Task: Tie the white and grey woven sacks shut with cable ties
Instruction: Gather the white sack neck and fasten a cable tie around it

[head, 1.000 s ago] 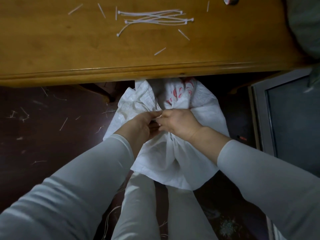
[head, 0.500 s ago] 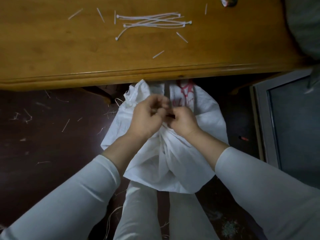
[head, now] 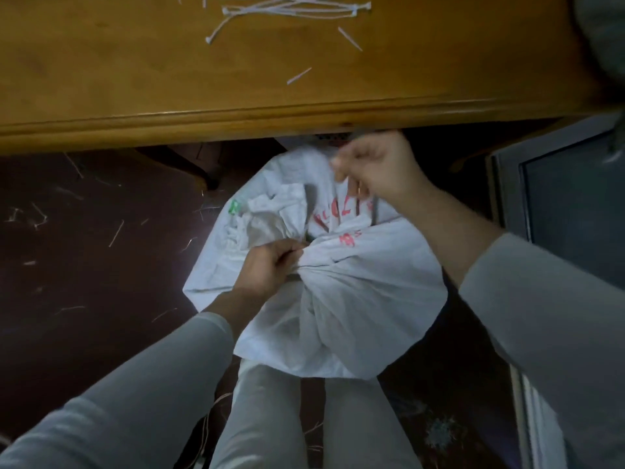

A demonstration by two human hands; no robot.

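Note:
A white woven sack (head: 355,306) with red and green print stands on the dark floor between my legs, just below the table's front edge. Its top is gathered into a bunched neck. My left hand (head: 270,269) grips that neck from the left. My right hand (head: 375,167) is raised above the sack near the table edge, fingers curled and pinching the loose flap of sack fabric; a thin dark strand runs down from it to the neck. Whether a tie circles the neck is hidden by my left hand. Several white cable ties (head: 291,10) lie on the table.
The wooden table (head: 236,82) spans the top of the view, with cut tie ends (head: 299,76) scattered on it. More clippings (head: 116,233) litter the dark floor at left. A grey framed panel (head: 568,204) stands at right.
My right hand has lifted away from the sack's neck up to the table edge, pulling fabric. My left hand has dropped to hold the neck. The view has tilted down.

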